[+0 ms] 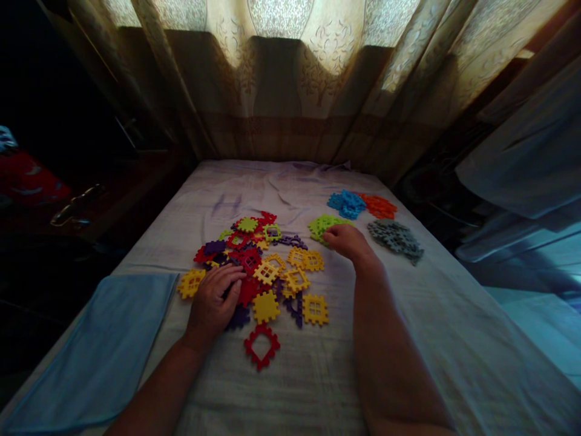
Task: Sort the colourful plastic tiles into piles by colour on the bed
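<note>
Green tiles (320, 225) partly under right hand (347, 241)

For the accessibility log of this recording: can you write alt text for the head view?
A person's left hand rests on a mixed pile of red, yellow and purple tiles on a sheet-covered bed, while the right hand touches a green pile. Beyond lie a blue pile, an orange pile and a grey pile; a blue cloth lies at left.

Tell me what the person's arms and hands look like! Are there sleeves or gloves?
No sleeves and no gloves. The left hand and right hand are bare, and so are the left forearm and right forearm down to the picture's edge. I see no watch, bracelet or ring, though the light is dim.
</note>
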Demonstrator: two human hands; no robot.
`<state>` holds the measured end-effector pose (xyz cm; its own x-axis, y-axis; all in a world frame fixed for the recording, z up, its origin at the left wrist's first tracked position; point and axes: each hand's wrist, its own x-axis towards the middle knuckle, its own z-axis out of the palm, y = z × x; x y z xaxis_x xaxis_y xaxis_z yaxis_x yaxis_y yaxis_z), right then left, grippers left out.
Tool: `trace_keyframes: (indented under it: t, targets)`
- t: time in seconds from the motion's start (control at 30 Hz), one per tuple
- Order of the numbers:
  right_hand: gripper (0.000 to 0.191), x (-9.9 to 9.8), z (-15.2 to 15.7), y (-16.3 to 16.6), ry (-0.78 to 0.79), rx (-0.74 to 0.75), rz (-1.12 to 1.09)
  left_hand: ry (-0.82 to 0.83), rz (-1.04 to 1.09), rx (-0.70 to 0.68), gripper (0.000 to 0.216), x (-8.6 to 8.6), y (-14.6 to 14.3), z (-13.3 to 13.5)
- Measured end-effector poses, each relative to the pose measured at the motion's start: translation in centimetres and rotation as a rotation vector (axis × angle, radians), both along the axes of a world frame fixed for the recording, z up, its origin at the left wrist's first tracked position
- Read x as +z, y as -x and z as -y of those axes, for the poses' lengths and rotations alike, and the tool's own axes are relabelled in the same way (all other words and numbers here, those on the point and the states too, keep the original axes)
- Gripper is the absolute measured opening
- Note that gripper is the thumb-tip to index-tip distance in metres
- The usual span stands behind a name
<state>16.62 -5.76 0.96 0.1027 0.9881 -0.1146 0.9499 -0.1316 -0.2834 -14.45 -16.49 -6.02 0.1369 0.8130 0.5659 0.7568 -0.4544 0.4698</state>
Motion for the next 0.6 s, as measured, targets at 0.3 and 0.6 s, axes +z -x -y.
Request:
trace_keyframes:
  t: [0.3,0.6]
  targets:
    - [0.030,-0.2,-0.3,1.3,-0.114,0.042,0.024,0.010,-0.001,-0.006,0.022,0.1,0.0,0.0]
    - [0.047,-3.9,0.9,9.7,-0.254,0.410,-0.015,0.014,0.005,-0.008,0.023,-0.1,0.1,0.0]
